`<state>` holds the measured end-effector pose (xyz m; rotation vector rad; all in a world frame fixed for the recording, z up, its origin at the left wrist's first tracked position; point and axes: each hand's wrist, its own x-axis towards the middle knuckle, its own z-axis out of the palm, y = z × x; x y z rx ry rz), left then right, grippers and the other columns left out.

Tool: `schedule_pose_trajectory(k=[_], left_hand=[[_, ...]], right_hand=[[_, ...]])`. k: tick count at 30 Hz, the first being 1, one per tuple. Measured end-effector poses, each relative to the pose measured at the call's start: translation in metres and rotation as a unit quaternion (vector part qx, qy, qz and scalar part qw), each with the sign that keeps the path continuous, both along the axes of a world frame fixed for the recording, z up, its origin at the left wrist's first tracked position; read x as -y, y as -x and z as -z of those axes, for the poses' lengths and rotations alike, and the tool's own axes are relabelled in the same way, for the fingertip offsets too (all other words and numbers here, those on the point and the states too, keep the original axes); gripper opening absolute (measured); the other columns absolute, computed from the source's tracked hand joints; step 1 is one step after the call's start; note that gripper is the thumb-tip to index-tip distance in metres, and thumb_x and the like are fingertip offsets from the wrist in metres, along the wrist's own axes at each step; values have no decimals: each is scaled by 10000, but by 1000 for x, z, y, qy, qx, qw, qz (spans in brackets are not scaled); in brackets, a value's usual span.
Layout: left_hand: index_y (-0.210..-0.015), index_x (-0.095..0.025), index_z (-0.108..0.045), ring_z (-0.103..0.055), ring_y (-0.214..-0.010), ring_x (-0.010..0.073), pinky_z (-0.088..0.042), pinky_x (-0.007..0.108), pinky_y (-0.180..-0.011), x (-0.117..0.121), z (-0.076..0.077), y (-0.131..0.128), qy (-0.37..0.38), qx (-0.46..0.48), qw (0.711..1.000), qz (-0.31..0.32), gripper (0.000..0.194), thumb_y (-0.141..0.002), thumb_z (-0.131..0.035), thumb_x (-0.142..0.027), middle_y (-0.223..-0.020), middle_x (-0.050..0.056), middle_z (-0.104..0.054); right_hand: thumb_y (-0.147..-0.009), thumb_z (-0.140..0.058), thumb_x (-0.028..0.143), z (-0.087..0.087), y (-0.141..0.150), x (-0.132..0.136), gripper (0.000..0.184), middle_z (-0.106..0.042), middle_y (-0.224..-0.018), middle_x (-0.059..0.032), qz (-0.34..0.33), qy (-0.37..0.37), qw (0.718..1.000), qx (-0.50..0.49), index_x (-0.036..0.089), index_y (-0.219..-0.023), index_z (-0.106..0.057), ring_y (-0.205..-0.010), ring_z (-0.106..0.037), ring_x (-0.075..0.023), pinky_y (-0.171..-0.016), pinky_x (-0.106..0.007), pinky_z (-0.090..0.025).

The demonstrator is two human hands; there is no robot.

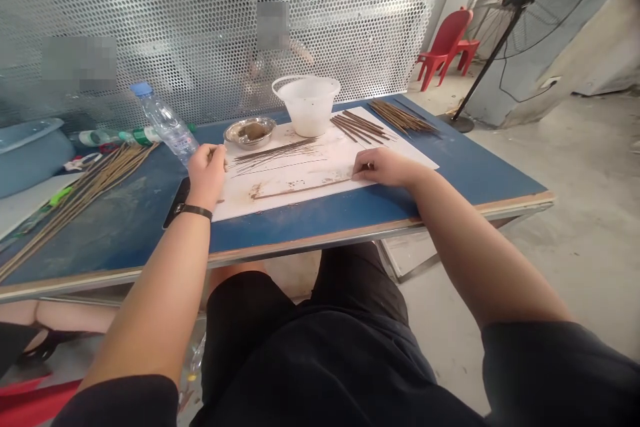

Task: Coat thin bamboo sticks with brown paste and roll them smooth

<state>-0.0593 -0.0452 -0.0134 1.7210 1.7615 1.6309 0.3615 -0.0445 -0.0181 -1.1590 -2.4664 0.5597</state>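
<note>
1. The brown stick [303, 189] lies on the white sheet [410, 155] on your table [493, 177], long axis left to right, right end slightly farther from you.
2. Your right hand [381, 167] is nearer, fingers curled at that end; I cannot tell whether they pinch it.
3. Your left hand [208, 167], fingers pressed together, sits apart, beyond the left end.

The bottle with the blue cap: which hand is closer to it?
The left. The left hand is right by the lower end of the bottle; the right hand is much farther off, over toward the right end of the white surface.
</note>
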Motion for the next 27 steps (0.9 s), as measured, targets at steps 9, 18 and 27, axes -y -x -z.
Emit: schedule_pose_trajectory(k=[9,18,27], left_hand=[[-872,-215,-680,-680,-840,207,-530,321,-805,20,-5,-14,72,-158,982,76,218,-936,-546,-375,-867,51,-736],[-1602,-182,-481,-350,-1576,350,-287,534,-1295,119,4,-42,142,-448,874,126,726,-1035,-408,-629,-1682,136,-427],[-1631,-126,-429,-302,-1601,330,-235,538,-1321,150,27,-46,149,-463,864,129,823,-1042,-320,-690,-1685,163,-404]], right_hand=[[-834,-642,413,0,1,1,261,-764,-1008,-99,-7,4,1000,-5,205,-913,-779,-899,-685,-251,-797,-363,-509],[-822,-662,410,-2,1,1,270,-791,-984,-87,3,15,1000,2,209,-954,-784,-866,-689,-253,-753,-365,-509],[-829,-661,439,-4,2,2,298,-795,-977,-88,21,29,999,3,206,-971,-779,-865,-690,-250,-760,-365,-517]])
